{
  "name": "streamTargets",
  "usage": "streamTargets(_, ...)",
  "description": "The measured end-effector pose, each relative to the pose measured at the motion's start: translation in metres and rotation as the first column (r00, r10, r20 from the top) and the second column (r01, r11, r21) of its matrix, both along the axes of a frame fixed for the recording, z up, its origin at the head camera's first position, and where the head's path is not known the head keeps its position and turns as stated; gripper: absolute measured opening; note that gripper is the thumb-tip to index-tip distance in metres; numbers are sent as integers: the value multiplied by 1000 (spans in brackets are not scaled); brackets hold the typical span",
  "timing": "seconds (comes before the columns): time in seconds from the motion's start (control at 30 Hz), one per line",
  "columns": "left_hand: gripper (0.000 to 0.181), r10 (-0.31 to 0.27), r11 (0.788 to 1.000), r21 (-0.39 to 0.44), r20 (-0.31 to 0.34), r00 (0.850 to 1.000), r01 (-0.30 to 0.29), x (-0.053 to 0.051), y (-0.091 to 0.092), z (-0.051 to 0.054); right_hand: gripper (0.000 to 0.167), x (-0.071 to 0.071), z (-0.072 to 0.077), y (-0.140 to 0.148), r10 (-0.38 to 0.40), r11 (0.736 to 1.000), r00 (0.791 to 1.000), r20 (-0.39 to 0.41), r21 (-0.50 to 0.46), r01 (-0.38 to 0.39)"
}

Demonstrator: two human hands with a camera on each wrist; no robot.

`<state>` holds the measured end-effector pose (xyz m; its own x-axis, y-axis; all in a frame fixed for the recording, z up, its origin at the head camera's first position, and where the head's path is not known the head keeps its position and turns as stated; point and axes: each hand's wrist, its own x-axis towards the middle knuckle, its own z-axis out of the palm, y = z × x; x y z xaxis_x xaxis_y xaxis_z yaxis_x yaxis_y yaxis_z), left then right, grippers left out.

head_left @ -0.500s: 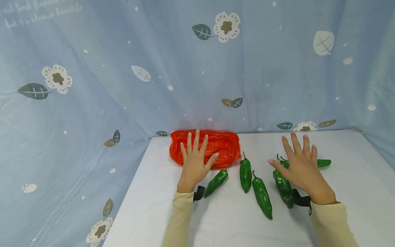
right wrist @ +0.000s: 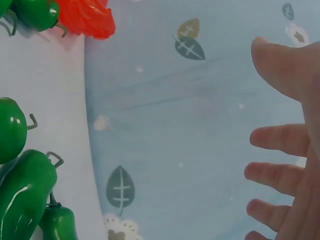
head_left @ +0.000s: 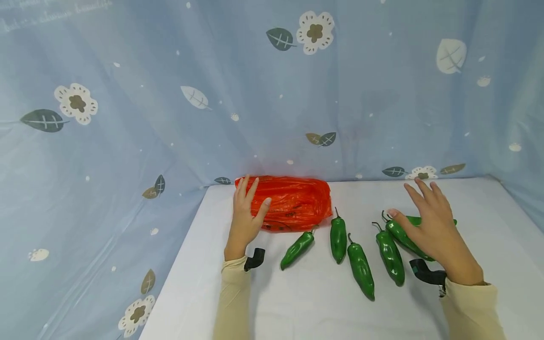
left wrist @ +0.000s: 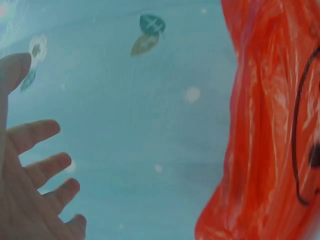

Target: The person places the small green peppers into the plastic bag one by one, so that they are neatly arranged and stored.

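Peppers (head_left: 361, 271) loose outside red bag (head_left: 297, 200); left hand (head_left: 243, 222), right hand (head_left: 437, 229) both empty, fingers apart; no handling under way, start or finish unclear.

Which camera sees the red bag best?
The head camera. It shows nearly the whole red bag, with only the left hand covering part of its left side. The left wrist camera shows one part up close, cut off by the picture's edge. The right wrist camera catches just a small bit at the top.
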<state>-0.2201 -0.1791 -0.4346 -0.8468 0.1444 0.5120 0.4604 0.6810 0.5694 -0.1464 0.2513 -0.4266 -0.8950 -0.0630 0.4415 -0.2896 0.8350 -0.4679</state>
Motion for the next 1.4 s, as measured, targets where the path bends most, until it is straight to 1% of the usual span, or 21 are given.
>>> streamTargets(0.07, 67, 8, 997, 71, 24, 1000, -9, -2, -8, -1, 75, 2, 1, 2, 1, 1000, 1000, 1, -23, -1)
streamTargets(0.17, 66, 39, 989, 142, 63, 997, -48, -5, -19, -4, 70, 3, 4, 6, 0, 999, 1000, 2, -48, 0)
streamTargets(0.27, 64, 54, 972, 221, 87, 995, -72, -10, -28, -7, 66, 4, 6, 10, -1, 997, 1000, -6, -78, 1)
streamTargets(0.37, 62, 57, 952, 293, 111, 992, -88, -14, -39, -11, 63, 6, 8, 14, -11, 994, 1000, -12, -111, 9)
streamTargets(0.47, 60, 71, 932, 342, 150, 986, -119, -20, -51, -19, 62, 8, 8, 16, -21, 991, 1000, -8, -135, 19)
streamTargets(0.53, 62, 88, 918, 365, 186, 979, -152, -23, -59, -26, 61, 9, 7, 16, -27, 989, 1000, -3, -147, 27)
streamTargets(0.6, 64, 107, 912, 366, 226, 968, -186, -25, -67, -33, 61, 10, 7, 16, -35, 988, 999, 1, -149, 35)
streamTargets(0.7, 71, 104, 918, 341, 278, 955, -200, -29, -75, -42, 61, 11, 7, 18, -57, 988, 998, 17, -143, 59)
streamTargets(0.77, 77, 102, 935, 293, 314, 944, -199, -31, -78, -47, 62, 11, 7, 20, -70, 988, 997, 31, -134, 74)
streamTargets(0.83, 82, 92, 951, 246, 350, 932, -186, -34, -81, -52, 62, 11, 7, 22, -80, 988, 996, 42, -127, 85)
streamTargets(0.93, 89, 87, 972, 167, 405, 910, -167, -38, -83, -60, 62, 11, 8, 26, -82, 988, 996, 45, -131, 87)
streamTargets(0.97, 91, 83, 977, 144, 419, 904, -156, -39, -83, -61, 62, 11, 8, 26, -83, 987, 996, 45, -132, 89)
streamTargets(1.03, 92, 66, 983, 125, 438, 896, -133, -41, -83, -65, 61, 11, 8, 28, -83, 987, 996, 40, -134, 88)
streamTargets(1.13, 93, 29, 987, 127, 449, 893, -96, -42, -83, -70, 61, 12, 7, 29, -84, 987, 996, 38, -134, 88)
streamTargets(1.3, 96, -56, 983, 180, 427, 902, -25, -43, -84, -74, 62, 13, 8, 30, -107, 986, 993, 55, -122, 113)
streamTargets(1.4, 100, -88, 978, 208, 417, 905, 0, -41, -84, -74, 64, 14, 8, 30, -126, 984, 989, 72, -114, 134)
